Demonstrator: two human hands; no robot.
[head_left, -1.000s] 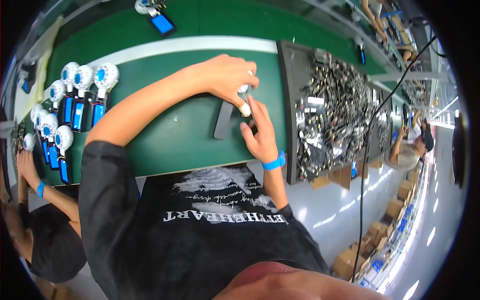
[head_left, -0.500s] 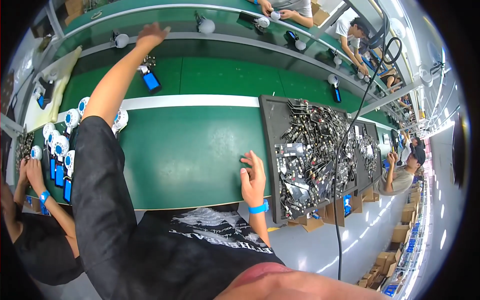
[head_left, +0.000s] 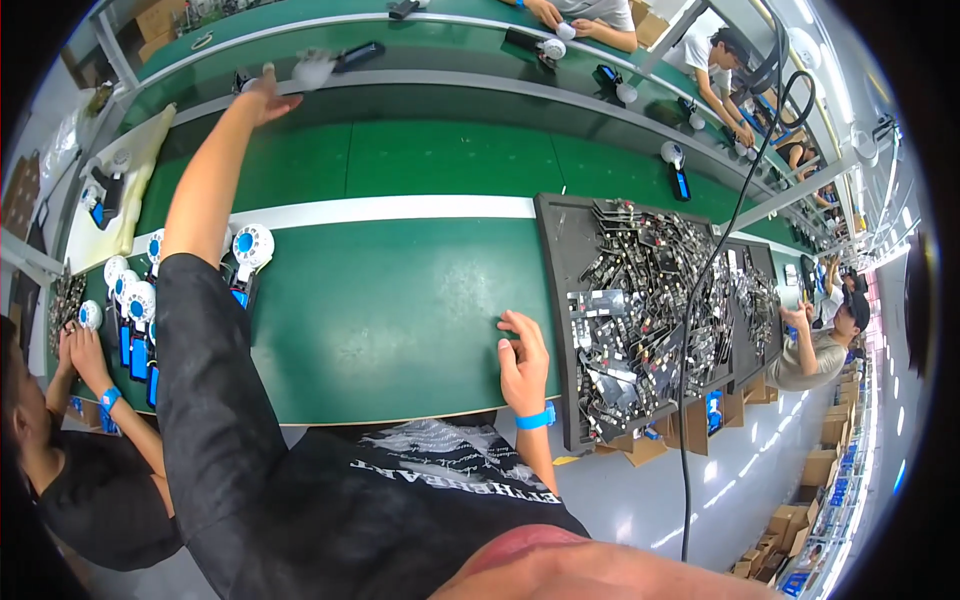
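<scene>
My left hand (head_left: pixel 261 102) is stretched over the far rail with its fingers apart. Beside its fingertips is a small white rounded device (head_left: pixel 247 86), partly hidden by the hand; I see no grip on it. Just right of that hand, a white round-headed device (head_left: pixel 315 69) with a dark body is smeared by motion. My right hand (head_left: pixel 524 366) hovers at or rests on the green tabletop (head_left: pixel 400 320), fingers loosely bent and thumb apart, holding nothing. White round-headed devices (head_left: pixel 253 246) with blue screens are grouped near my left sleeve.
A dark tray (head_left: pixel 556 250) heaped with small circuit-board parts (head_left: pixel 650 300) stands at the right. A black cable (head_left: pixel 685 400) hangs in front of it. A co-worker's hands (head_left: pixel 88 352) work at the left. Another device (head_left: pixel 677 175) lies on the far green strip.
My left hand has shifted left along the rail. A blue-screened device beneath it no longer shows on the green strip. The view has turned slightly; my right hand keeps nearly the same pose.
</scene>
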